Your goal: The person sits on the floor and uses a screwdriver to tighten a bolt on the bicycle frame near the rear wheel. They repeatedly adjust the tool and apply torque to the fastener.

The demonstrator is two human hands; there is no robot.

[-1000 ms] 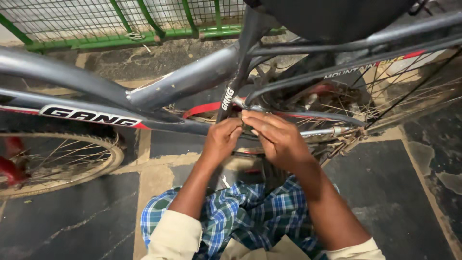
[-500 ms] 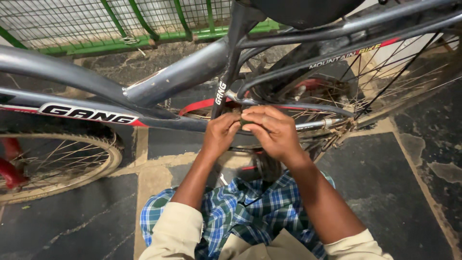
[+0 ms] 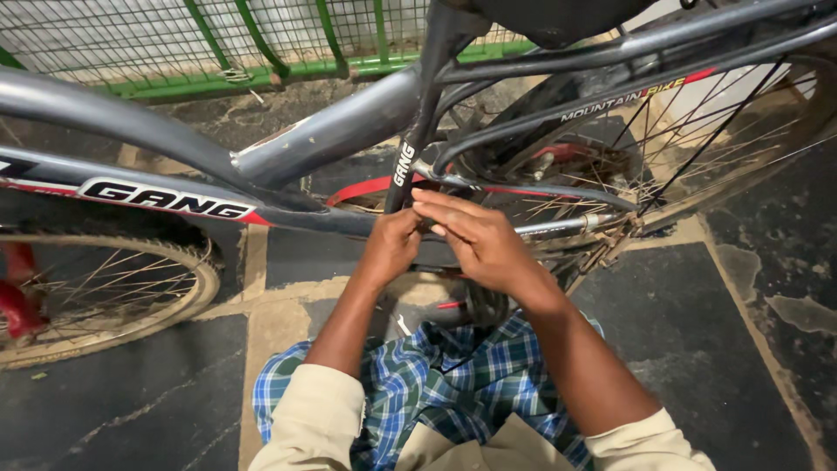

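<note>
A grey bicycle frame (image 3: 331, 131) crosses the view, with a black seat tube (image 3: 420, 122) running down to where the tubes join. Both my hands are at that junction. My left hand (image 3: 392, 249) is curled tight around a part at the foot of the seat tube; what it grips is hidden under the fingers. My right hand (image 3: 484, 240) lies over it from the right, fingers straight and close together, their tips touching the seat tube's base. Under the hands a dark round part (image 3: 475, 305) with a red mark shows partly.
The rear wheel (image 3: 741, 131) with spokes fills the right, the front wheel (image 3: 113, 288) sits at the left. A black saddle (image 3: 558, 17) is overhead. A green mesh fence (image 3: 218, 52) runs along the back. My knees in blue checked cloth (image 3: 453, 384) are over dark floor tiles.
Both hands stay at the same junction of the frame. The view has shifted slightly, and the fingers of my right hand now reach a little further over the left.
</note>
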